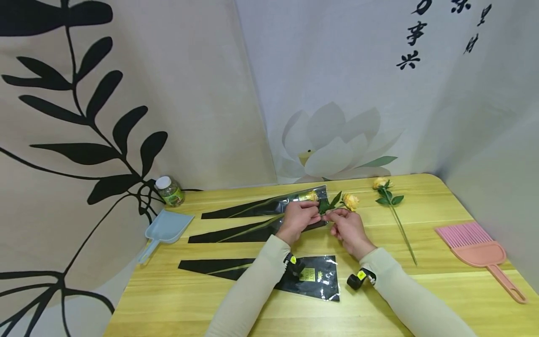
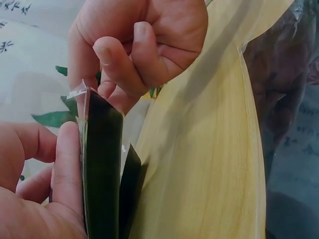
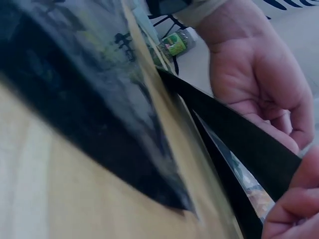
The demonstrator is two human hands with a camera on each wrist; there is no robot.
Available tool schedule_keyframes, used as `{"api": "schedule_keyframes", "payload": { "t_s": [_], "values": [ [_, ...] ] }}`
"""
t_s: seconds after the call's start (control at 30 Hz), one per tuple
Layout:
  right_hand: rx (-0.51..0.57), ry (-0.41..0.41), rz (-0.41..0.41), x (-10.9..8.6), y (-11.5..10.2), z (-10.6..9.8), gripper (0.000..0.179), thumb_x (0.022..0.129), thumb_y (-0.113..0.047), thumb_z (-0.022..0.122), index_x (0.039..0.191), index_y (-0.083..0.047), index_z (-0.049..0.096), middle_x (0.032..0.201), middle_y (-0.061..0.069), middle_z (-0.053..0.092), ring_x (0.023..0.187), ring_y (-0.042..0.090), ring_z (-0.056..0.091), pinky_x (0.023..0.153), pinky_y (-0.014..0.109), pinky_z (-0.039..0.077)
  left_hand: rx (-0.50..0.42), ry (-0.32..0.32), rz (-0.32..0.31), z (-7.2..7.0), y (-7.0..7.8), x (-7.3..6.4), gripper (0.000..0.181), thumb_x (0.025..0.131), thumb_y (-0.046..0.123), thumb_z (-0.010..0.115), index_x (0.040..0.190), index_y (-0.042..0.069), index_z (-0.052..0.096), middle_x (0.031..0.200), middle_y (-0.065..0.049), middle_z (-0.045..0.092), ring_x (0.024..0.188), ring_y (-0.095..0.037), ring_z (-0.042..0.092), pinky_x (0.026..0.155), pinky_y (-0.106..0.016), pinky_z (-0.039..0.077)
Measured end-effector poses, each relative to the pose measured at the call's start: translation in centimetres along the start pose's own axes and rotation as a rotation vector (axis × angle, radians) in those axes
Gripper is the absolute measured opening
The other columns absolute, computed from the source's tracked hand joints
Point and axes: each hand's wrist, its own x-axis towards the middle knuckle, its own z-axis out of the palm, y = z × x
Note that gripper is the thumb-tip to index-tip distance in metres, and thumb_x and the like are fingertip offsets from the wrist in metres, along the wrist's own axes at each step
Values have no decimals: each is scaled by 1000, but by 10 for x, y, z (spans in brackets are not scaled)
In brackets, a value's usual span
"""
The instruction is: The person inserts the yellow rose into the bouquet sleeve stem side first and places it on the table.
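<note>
My left hand [image 1: 299,217] grips the mouth end of the middle black flower sleeve [image 1: 248,231]. In the left wrist view, its fingers [image 2: 67,164] lie along the raised dark side of the sleeve. My right hand [image 1: 347,229] has curled fingers and pinches the sleeve's edge; in the right wrist view, the fingertips [image 3: 294,209] meet the dark strip. A yellow rose [image 1: 350,201] juts past the mouth, its bloom just above my right hand. Its green leaves [image 1: 330,203] show between both hands. The grip on the stem is hidden.
A black sleeve [image 1: 269,207] with a yellow rose lies behind; another sleeve [image 1: 328,281] lies in front, partly under my left forearm. At right are a loose rose [image 1: 397,217] and pink brush [image 1: 480,248]. A blue dustpan [image 1: 168,227] and lidded jar [image 1: 170,192] stand left.
</note>
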Motion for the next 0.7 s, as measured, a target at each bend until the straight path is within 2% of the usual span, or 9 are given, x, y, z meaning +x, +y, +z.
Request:
{"api": "schedule_keyframes", "payload": {
  "t_s": [0.2,0.33,0.47,0.7],
  "values": [
    [3,5,-8,-1,3,3,17,104,-18,67,106,-1,62,79,-9,72,43,3,51,37,18,38,6,9,4,0,1,0,25,94,2,70,116,7,82,102,-12,80,79,-13,77,78,-27,66],
    [21,-5,1,-2,2,3,22,105,-21,66,114,-1,61,80,-10,74,44,2,51,37,17,37,-4,3,-3,-1,2,-1,25,94,2,70,116,6,81,102,-13,80,80,-14,78,79,-27,66],
    [82,-10,18,-4,-1,4,26,109,-26,61,123,-5,54,84,-9,78,44,2,53,37,17,37,-16,5,2,-1,2,0,27,93,0,69,117,4,81,105,-13,79,81,-14,78,80,-27,66],
    [194,45,26,-6,-3,5,25,108,-31,64,116,-8,57,89,-7,78,49,2,54,40,16,38,-18,6,8,-2,2,-1,25,94,0,70,116,4,81,107,-14,79,82,-15,78,81,-28,66]
  ]
}}
